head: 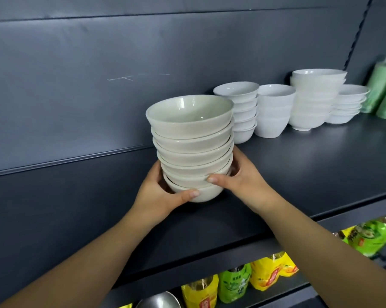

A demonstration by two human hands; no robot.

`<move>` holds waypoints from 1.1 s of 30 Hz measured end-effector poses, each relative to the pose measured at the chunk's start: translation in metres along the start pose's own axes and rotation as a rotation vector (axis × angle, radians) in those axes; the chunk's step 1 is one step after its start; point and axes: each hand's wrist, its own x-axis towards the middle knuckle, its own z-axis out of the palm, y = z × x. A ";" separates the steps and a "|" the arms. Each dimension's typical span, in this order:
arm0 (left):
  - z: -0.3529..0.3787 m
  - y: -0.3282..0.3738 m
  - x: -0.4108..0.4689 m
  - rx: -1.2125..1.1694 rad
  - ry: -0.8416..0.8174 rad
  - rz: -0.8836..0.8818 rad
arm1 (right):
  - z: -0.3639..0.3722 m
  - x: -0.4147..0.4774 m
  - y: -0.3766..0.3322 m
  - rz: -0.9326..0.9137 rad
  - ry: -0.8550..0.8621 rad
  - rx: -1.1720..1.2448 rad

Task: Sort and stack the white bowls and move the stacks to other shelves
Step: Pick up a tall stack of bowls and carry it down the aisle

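Nearest, on the lower shelf, stand yellow and green plastic refill pouches (232, 283). Above them both bare forearms reach onto the dark grey metal shelf (309, 170). The left hand (158, 196) and the right hand (238, 178) clasp the bottom of a tall stack of cream-white ceramic bowls (191, 147), thumbs pressed on the front of the lowest bowls, fingers wrapped behind. The stack's base sits at the shelf surface; whether it touches cannot be told. Further back to the right, four shorter stacks of white bowls (276, 107) stand in a row, with green plastic bottles (383, 85) at the far right.
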 end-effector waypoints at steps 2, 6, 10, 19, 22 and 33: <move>0.000 -0.002 0.000 0.005 -0.001 0.000 | -0.001 0.001 0.002 0.009 -0.019 -0.012; 0.000 -0.003 -0.001 0.025 -0.027 0.003 | -0.001 0.001 0.007 0.066 -0.038 -0.048; 0.001 -0.006 0.003 0.034 -0.032 -0.010 | -0.004 0.003 0.010 0.175 -0.021 -0.065; 0.008 -0.016 0.049 -0.011 0.036 -0.028 | -0.006 0.040 0.013 0.373 -0.039 0.192; 0.011 -0.021 0.067 -0.028 0.063 -0.020 | -0.006 0.060 0.018 0.396 0.008 0.260; 0.020 -0.041 0.119 -0.052 0.168 -0.065 | -0.009 0.110 0.039 0.386 0.107 0.507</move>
